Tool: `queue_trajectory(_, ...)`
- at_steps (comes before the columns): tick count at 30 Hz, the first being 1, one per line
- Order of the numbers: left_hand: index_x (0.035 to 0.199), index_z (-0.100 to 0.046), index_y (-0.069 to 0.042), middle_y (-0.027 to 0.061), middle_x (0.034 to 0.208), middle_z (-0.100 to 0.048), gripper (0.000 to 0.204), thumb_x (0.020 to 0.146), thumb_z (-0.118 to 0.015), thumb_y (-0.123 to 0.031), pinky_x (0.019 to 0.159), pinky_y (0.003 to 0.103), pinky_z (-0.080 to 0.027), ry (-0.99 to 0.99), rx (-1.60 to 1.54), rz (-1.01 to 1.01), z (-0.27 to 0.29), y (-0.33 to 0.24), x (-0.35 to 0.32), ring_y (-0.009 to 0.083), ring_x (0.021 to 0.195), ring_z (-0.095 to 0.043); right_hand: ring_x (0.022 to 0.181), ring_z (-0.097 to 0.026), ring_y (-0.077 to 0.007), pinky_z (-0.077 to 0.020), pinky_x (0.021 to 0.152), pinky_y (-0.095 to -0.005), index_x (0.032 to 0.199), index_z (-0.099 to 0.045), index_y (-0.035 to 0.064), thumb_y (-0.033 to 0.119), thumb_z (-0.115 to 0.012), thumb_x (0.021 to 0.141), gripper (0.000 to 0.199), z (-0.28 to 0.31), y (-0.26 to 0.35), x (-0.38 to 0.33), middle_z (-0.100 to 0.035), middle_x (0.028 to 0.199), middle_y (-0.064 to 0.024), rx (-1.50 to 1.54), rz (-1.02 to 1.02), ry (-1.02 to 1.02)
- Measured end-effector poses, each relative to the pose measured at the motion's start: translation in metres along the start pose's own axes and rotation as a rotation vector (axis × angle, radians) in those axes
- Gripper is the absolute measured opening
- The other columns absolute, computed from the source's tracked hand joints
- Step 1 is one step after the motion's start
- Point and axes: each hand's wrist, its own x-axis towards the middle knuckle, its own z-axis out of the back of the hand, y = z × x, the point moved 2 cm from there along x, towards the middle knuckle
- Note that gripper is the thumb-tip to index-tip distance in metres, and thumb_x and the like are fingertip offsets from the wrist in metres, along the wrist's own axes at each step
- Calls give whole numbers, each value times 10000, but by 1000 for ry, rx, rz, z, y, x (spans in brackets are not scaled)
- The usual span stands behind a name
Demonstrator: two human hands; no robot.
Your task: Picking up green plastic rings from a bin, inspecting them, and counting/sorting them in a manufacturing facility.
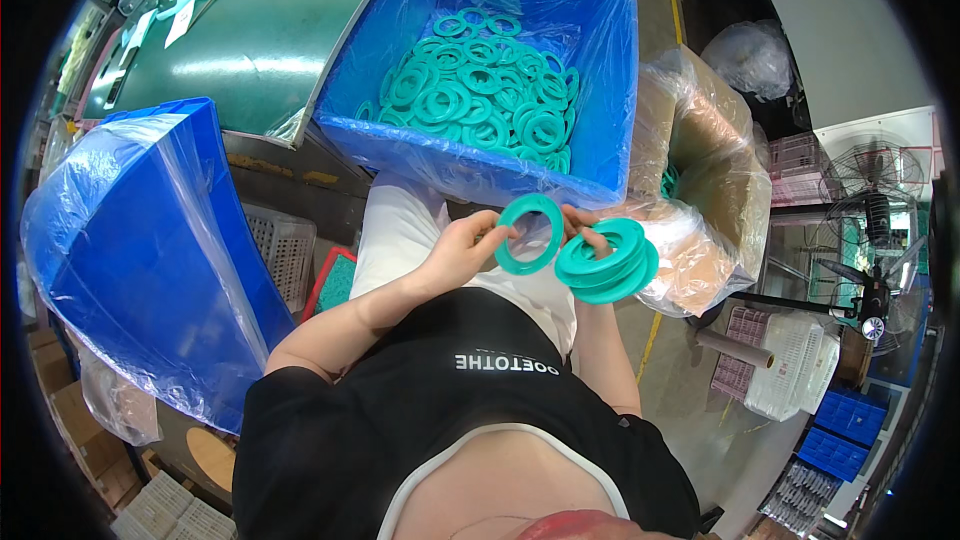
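Between my fingers of my left hand [462,252] is a single teal plastic ring [506,252], pinched at its left rim and tilted up. My right hand [586,230] grips a stack of similar teal rings [612,278], its fingers passing through their centres; part of that hand is hidden behind the stack. Just beyond both hands stands a blue bin [480,168] lined with clear plastic. Inside it lies a loose heap of teal rings [478,80].
A green-topped table [270,30] is at the far left, with a second blue lined bin [150,240] nearer me. To the right stands a cardboard box [735,140] lined with clear plastic. Beyond it are a black fan [872,270] and stacked crates [770,360].
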Motion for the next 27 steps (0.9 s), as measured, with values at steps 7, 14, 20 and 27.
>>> queue_trajectory(7, 1071, -493, -36, 12, 810, -554, 152, 950, -506, -128, 645, 236, -463, -19, -268, 25, -2, 2, -8, 81, 719, -549, 756, -593, -162, -481, 635, -265, 957, -580, 11, 144, -646, 854, 180, 29, -25, -16, -599, 819, -71, -133, -109, 24)
queue_trajectory(14, 1078, -486, -26, 45, 979, -550, 232, 875, -598, -43, 757, 276, -466, 94, -304, -56, -18, 12, -19, 112, 857, -570, 685, -565, -110, -445, 571, -237, 916, -574, 77, 195, -675, 849, 169, -1, -43, -34, -565, 731, -7, -271, -180, 20)
queue_trajectory(20, 1016, -615, -25, 42, 904, -624, 273, 942, -521, -271, 706, 281, -479, 117, -252, 199, 12, -14, -10, 108, 803, -581, 525, -544, -113, -438, 447, -260, 897, -568, 55, 82, -679, 797, 152, -10, -5, -32, -564, 691, -9, -890, -89, 144)
queue_trajectory(27, 883, -649, 16, 57, 782, -643, 377, 960, -496, -319, 663, 262, -489, 260, 418, 163, 20, -28, 18, 103, 690, -592, 655, -615, -121, -516, 575, -262, 887, -565, 42, 10, -657, 765, 156, -20, 3, -33, -621, 764, -37, -726, -384, 292)
